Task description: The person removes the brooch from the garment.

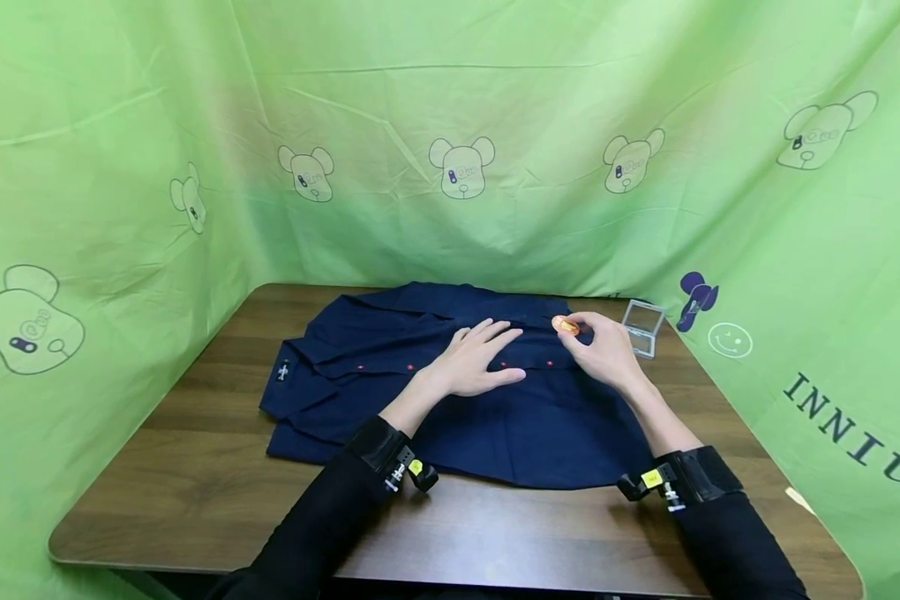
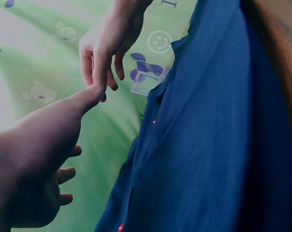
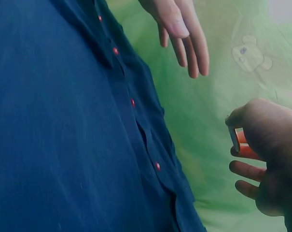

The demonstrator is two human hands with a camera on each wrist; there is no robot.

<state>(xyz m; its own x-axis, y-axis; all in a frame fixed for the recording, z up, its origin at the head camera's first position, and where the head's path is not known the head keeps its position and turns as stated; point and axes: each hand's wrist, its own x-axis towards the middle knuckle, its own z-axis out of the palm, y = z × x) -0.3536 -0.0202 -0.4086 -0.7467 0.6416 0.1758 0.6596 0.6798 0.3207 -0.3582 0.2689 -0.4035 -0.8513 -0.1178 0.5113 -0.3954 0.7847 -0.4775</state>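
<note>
A dark navy shirt with small red buttons is spread on its side across the table, its collar end toward the left. Between thumb and fingers, my right hand pinches a small round orange badge above the shirt's far part. The right wrist view shows that badge edge-on, thin and flat. My left hand is over the middle of the shirt with fingers straight and spread, holding nothing. In the right wrist view, the left hand appears raised off the cloth.
A small clear hinged case lies opened at the table's far right, beyond my right hand. The brown wooden table is enclosed by a green printed curtain at the back and sides. Something small and pale is at the right edge.
</note>
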